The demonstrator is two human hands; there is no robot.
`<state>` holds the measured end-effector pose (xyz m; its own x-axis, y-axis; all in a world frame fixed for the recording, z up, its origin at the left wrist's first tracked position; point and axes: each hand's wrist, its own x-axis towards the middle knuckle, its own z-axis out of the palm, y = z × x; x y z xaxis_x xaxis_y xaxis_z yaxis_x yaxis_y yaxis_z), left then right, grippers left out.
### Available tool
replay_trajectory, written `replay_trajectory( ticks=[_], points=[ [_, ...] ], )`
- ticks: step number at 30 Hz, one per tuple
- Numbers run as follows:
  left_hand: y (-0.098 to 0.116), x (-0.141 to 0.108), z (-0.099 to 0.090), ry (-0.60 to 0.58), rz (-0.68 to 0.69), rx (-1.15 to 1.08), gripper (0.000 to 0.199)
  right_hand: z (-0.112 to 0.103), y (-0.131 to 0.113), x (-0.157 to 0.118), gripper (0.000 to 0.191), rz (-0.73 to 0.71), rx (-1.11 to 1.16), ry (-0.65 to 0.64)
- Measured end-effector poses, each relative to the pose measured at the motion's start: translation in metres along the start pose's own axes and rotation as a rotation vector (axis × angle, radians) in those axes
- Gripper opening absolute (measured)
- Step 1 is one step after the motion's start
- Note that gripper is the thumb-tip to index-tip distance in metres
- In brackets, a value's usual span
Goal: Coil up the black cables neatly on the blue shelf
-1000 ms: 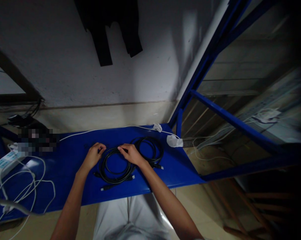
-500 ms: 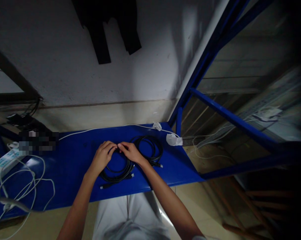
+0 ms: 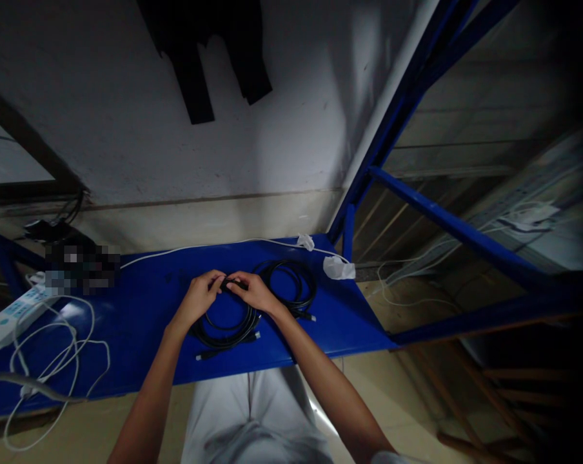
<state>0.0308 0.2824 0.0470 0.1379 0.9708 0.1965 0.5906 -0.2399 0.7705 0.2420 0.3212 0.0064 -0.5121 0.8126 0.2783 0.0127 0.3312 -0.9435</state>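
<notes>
Cables (image 3: pixel 246 328) lie coiled on a blue tabletop (image 3: pixel 141 322) beside a grey wall (image 3: pixel 296 135).

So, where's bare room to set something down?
The blue table looks bare between the white cords and the left hand, and right of both black coils, in front of the white wrapping. Crowded: around the power strip and right hand.

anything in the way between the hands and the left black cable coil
Nothing visible: the left hand and right hand pinch at the far edge of the left black cable coil. The right black cable coil lies beside, not between.
</notes>
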Motion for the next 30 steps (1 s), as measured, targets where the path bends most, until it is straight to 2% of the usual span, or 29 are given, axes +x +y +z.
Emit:
replay_trajectory(
  ticks=[2, 9, 15, 20, 27, 30],
  points=[
    [0.000, 0.000, -0.002, -0.036, -0.059, -0.072, 0.033, 0.000, 0.000, 0.000, 0.033, 0.006, -0.011, -0.007],
    [-0.001, 0.004, -0.003, -0.023, -0.117, -0.240, 0.038, -0.002, -0.004, -0.002, 0.028, -0.010, -0.076, -0.012],
    [0.005, 0.005, -0.005, -0.022, -0.155, -0.285, 0.040, -0.003, -0.002, -0.004, 0.021, 0.022, -0.161, -0.015],
    [0.011, 0.007, -0.007, -0.076, -0.181, -0.304, 0.043, -0.004, -0.003, -0.002, 0.017, 0.014, -0.096, -0.030],
    [0.012, 0.009, -0.008, -0.123, -0.256, -0.323, 0.045, 0.000, 0.003, 0.001, 0.035, 0.072, 0.150, 0.038],
    [0.007, 0.009, -0.007, -0.127, -0.252, -0.317, 0.046, 0.001, 0.003, 0.001, 0.042, 0.093, 0.175, 0.049]
  ],
)
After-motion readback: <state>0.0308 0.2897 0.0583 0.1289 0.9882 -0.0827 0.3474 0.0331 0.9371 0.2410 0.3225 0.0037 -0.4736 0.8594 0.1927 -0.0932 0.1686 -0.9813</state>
